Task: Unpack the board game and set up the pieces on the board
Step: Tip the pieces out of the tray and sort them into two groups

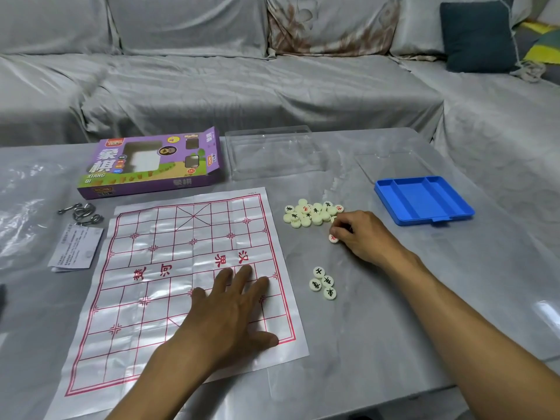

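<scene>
The glossy paper board [169, 268], red-gridded, lies flat on the table [394, 313] under the left hand's [233, 310] spread fingers. Behind it, the purple box [151, 165] reads "XIANG QI". The right hand [360, 234] pinches a red-marked piece [333, 238] beside the cream pile [312, 213].

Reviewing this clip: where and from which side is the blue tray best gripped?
Grip the blue tray by the small tab on its near edge, coming from the person's side with the right hand. It lies flat, rims low, and that tab juts toward the person.
</scene>
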`<state>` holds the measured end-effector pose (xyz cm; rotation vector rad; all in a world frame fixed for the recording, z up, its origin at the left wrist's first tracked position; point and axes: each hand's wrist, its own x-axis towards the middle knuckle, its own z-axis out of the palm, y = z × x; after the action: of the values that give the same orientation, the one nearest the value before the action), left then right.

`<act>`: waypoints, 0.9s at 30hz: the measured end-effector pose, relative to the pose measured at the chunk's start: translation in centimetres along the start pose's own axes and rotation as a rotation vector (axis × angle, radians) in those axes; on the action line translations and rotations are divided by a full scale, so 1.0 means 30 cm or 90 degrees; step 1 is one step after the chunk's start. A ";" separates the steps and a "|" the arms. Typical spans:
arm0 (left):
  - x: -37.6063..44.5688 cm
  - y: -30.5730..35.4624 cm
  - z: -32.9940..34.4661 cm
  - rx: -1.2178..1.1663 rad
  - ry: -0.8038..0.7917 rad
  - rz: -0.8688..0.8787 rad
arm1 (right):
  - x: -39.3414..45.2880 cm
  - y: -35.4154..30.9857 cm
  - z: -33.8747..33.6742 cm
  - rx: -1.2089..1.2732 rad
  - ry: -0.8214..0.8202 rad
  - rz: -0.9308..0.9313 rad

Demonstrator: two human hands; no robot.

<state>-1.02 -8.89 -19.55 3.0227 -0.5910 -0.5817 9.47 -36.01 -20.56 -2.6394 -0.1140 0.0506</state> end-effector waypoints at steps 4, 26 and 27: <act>0.000 0.000 -0.001 0.002 -0.004 -0.003 | -0.007 -0.006 -0.013 -0.006 -0.009 0.013; 0.005 -0.003 0.003 0.001 -0.016 -0.005 | -0.017 0.036 -0.017 -0.073 0.028 0.018; 0.005 -0.004 0.004 0.000 -0.014 -0.003 | -0.009 0.028 0.006 -0.101 0.040 0.016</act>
<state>-0.89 -8.83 -19.73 3.0225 -0.5837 -0.6148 9.24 -36.67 -21.12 -2.7986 -0.0663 -0.0343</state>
